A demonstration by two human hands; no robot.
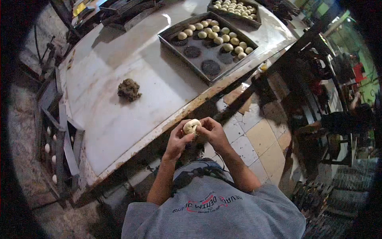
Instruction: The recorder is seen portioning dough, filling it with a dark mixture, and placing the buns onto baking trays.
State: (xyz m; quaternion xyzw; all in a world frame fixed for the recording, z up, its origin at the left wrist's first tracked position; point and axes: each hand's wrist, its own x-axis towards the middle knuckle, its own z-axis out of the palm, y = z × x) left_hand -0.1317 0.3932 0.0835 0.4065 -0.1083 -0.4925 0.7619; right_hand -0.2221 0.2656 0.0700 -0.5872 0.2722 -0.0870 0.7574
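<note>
Between my two hands, just off the table's near edge, is a small pale piece of dough [191,126] with a fold or hollow in its middle. My left hand [178,137] grips its left side, the thumb pressed against its lower edge. From the other side my right hand [211,133] pinches it, thumb at the hollow. Whether any filling sits inside the dough is too small to tell. Ahead and to the left, a dark brown crumbly lump [129,90] lies on the white tabletop [105,129].
A dark metal tray [187,59] at the far right of the table holds rows of round dough balls [218,40]. Behind it stands another filled tray [254,22]. Racked trays with pale balls [47,148] flank the left edge. A person [350,115] is at the right.
</note>
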